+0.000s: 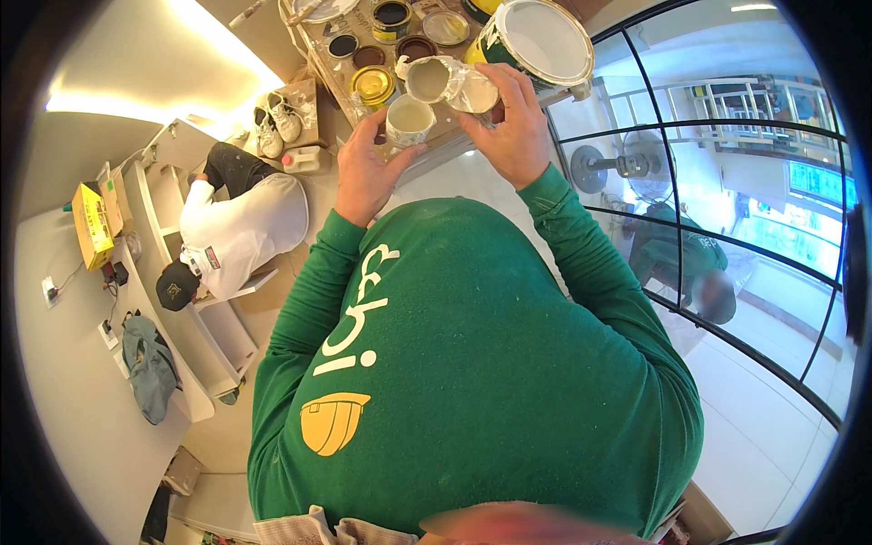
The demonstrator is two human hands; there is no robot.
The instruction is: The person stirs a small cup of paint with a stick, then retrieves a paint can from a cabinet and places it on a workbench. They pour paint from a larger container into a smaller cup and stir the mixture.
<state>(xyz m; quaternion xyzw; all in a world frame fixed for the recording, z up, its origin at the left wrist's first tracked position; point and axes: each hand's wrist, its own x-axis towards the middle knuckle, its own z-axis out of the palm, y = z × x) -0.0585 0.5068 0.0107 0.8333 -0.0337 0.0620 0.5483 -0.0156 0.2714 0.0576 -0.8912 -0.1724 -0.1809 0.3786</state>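
Note:
At the near edge of a paint-stained worktable, my left hand (365, 171) is closed around a small pale cup (410, 122), thumb and fingers on opposite sides. Light greyish contents show inside it. My right hand (516, 136) grips a second cup (474, 94), whose outside is crusted with whitish paint. A third paint-smeared cup (430, 80) stands between and just beyond them, touching or very close to the right one. Left of the cups sits a can with a yellow lid (372, 84). Whether the held cups rest on the table, I cannot tell.
A large paint bucket (543, 45) stands at the table's right, with small open cans (391, 20) and lids behind. To the left, a person in white (243, 213) crouches by a cabinet, near shoes (283, 116) and a jug (306, 161). Black-framed reflective panels (672, 154) line the right.

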